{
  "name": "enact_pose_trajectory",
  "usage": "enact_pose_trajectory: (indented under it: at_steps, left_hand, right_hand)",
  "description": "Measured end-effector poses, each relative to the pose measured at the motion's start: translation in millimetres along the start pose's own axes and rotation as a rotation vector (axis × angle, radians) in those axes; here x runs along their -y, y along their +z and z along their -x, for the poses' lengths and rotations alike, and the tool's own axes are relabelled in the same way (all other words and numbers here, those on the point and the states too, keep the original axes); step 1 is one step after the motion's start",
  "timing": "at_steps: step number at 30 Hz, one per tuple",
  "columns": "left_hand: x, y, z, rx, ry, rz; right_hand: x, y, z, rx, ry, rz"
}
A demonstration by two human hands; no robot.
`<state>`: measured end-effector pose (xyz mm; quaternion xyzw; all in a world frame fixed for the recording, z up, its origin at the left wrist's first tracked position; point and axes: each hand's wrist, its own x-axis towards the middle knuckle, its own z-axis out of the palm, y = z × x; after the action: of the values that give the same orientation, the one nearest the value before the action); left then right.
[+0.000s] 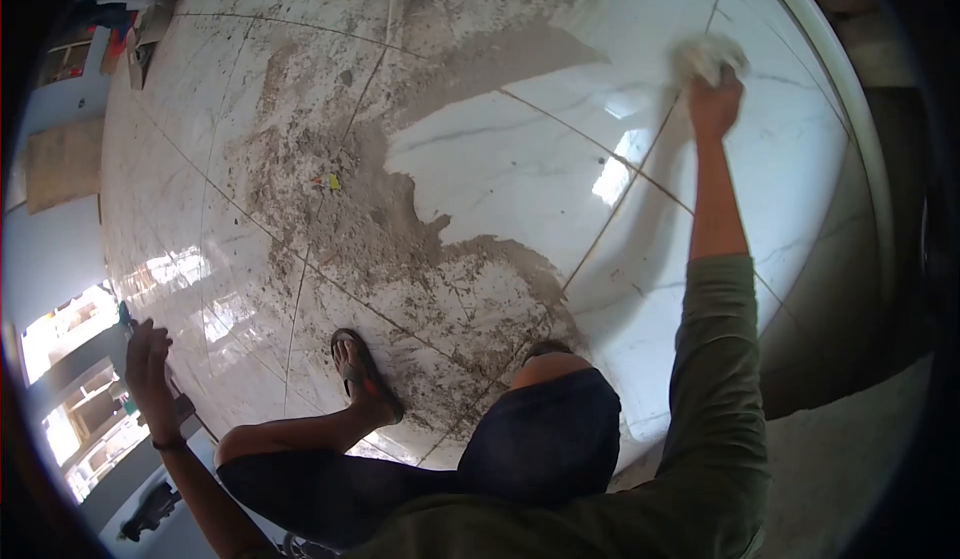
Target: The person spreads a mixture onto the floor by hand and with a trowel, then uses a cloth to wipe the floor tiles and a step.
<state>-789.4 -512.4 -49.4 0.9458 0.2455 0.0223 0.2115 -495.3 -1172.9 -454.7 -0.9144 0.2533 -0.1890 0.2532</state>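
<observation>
My right hand (716, 109) is closed around a pale, bunched-up rag (706, 57), blurred by motion, at the far right of the tiled floor. The rag is against a white marbled tile (500, 149) that looks shiny and wiped. Grey-brown dirt and grit (330, 224) cover the tiles to the left of that clean patch, with a ragged edge between them. Off to the left, my left hand (148, 369) hangs in the air with its fingers partly extended and nothing visible in it.
A small yellow scrap (334, 182) lies in the dirt. My sandalled foot (365, 374) stands on the gritty tiles. A white curved edge (868, 124) borders the floor at right. A brown board (65, 165) and a dark tool (152, 510) are at the left.
</observation>
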Motion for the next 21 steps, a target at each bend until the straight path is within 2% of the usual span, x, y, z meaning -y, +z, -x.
enact_pose_trajectory:
  at_steps: [1, 2, 3, 4, 5, 6, 7, 8, 9, 10, 11, 12, 13, 15, 16, 17, 18, 19, 20, 21]
  left_hand:
    - [-1.6, -1.4, 7.8, -0.046, -0.062, 0.023]
    - [-6.3, 0.3, 16.8, -0.087, -0.123, 0.043]
    - [-11.2, 4.0, 24.2, -0.127, -0.180, 0.066]
    - [-14.1, 8.0, 30.0, -0.078, -0.159, 0.079]
    - [-6.7, 11.4, 34.3, -0.050, -0.181, 0.148]
    - [-13.9, 11.6, 35.2, 0.041, -0.163, 0.041]
    - [-24.9, 12.1, 37.9, 0.133, -0.144, -0.070]
    - [-46.2, 8.6, 39.1, 0.182, -0.185, -0.077]
    - [-64.9, 5.7, 42.9, 0.151, -0.132, 0.011]
    - [-81.1, 1.7, 48.1, 0.109, -0.078, 0.100]
    - [-91.3, -2.7, 54.0, 0.064, -0.029, 0.182]
    - [-95.2, -5.2, 58.6, 0.057, -0.010, 0.233]
    - [-102.2, -2.9, 62.3, 0.058, -0.016, 0.246]
    - [-95.8, 1.6, 56.0, 0.214, 0.043, 0.174]
    - [-89.7, 10.1, 53.6, 0.227, -0.054, 0.217]
    - [-83.1, 11.4, 50.6, 0.214, -0.071, 0.202]
    - [-74.5, 10.2, 45.1, 0.213, -0.087, 0.181]
    - [-63.5, 8.3, 39.8, 0.223, -0.104, 0.153]
    - [-45.3, 5.5, 39.4, 0.186, -0.163, 0.268]
    - [-40.5, 2.9, 36.9, 0.159, -0.199, 0.259]
  right_hand:
    - [-42.1, 18.5, -23.6, -0.024, -0.036, -0.067]
    - [-33.2, 35.0, -20.4, -0.110, -0.179, -0.023]
    - [-14.4, 48.5, -13.7, -0.200, -0.321, 0.023]
    - [21.2, 62.6, 1.3, -0.081, -0.285, 0.007]
    - [53.3, 85.3, 19.1, -0.070, -0.425, -0.092]
    - [99.5, 96.9, 51.2, 0.029, -0.387, -0.116]
    - [123.0, 134.7, 80.4, 0.039, -0.551, -0.220]
    - [165.3, 133.2, 118.4, 0.146, -0.584, -0.194]
    - [194.7, 147.7, 153.1, 0.304, -0.637, -0.266]
    - [231.7, 130.4, 173.6, 0.683, -0.620, -0.227]
    - [252.4, 120.2, 198.1, 0.706, -0.589, -0.421]
    - [274.3, 98.7, 203.5, 0.842, -0.523, -0.436]
    - [283.9, 97.2, 203.4, 0.791, -0.518, -0.534]
    - [282.4, 88.3, 175.0, 0.737, -0.455, -0.628]
    - [270.6, 88.2, 145.5, 0.682, -0.416, -0.682]
    - [248.0, 97.9, 108.6, 0.560, -0.438, -0.681]
    - [208.6, 128.5, 66.8, 0.328, -0.455, -0.497]
    - [183.3, 116.7, 21.7, 0.214, -0.406, -0.279]
    - [165.6, 89.4, -22.2, 0.249, -0.238, -0.324]
    - [125.9, 97.0, -58.3, -0.003, -0.206, -0.209]
